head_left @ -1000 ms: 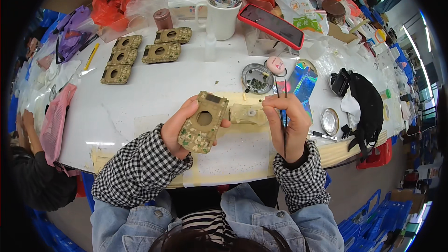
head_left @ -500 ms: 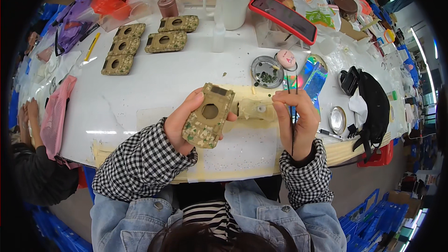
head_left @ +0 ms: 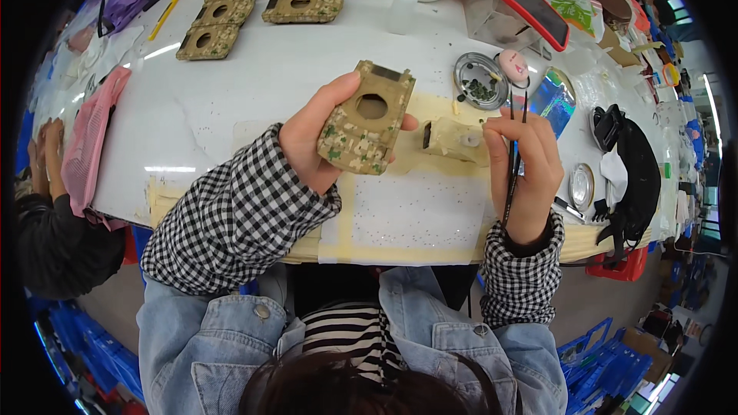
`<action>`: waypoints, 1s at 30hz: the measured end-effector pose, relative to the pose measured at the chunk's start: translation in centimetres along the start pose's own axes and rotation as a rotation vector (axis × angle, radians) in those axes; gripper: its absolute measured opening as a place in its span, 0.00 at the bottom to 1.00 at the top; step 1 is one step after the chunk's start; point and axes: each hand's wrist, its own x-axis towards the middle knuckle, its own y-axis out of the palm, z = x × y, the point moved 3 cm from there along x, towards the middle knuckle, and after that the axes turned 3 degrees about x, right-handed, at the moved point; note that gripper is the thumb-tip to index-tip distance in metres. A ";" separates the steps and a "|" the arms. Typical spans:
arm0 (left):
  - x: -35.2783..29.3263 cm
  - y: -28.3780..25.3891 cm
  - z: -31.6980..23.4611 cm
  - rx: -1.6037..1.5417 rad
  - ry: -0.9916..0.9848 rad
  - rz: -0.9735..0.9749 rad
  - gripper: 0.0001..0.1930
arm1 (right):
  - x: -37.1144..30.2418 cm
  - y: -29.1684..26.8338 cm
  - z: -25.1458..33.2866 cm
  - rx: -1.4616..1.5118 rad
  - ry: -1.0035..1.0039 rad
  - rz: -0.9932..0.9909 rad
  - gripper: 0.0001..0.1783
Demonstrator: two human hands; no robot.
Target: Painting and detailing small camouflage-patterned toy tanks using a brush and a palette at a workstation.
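My left hand (head_left: pixel 304 132) grips a camouflage-painted toy tank hull (head_left: pixel 344 141), tilted, its round hole facing up. My right hand (head_left: pixel 532 160) has thumb and forefinger pinched beside a beige taped block (head_left: pixel 444 137) with a clear blob on top. Black tweezers (head_left: pixel 510 192) lie in that same hand, points away from me. A tiny dark green piece shows near the fingertips; whether they hold it I cannot make out. Just beyond is a round clear dish (head_left: pixel 483 81) of small dark green pieces.
Several similar hulls (head_left: pixel 304 6) stand at the far left, near a yellow pen-like tool (head_left: pixel 164 18). A red-cased phone (head_left: pixel 516 1) leans at the back right. A pink round case (head_left: pixel 513 66), black bag (head_left: pixel 642 169) and pink mesh pouch (head_left: pixel 94 146) flank the work area. Another person's hands (head_left: pixel 48 146) show far left.
The view has shifted, so the table things sit higher in the picture. My left hand still holds the hull. The thin stick seen at my right fingertips before is no longer clearly visible.
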 end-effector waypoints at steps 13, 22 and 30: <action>-0.1 0.0 0.1 0.035 0.017 -0.025 0.23 | -3.1 -1.7 3.0 0.543 0.291 0.119 0.44; 0.1 -0.5 0.4 0.032 0.033 0.053 0.22 | -2.9 1.0 5.1 0.703 0.208 0.661 0.11; -0.4 -0.3 0.3 0.134 0.073 0.025 0.22 | -5.2 2.8 3.7 0.821 0.361 0.610 0.07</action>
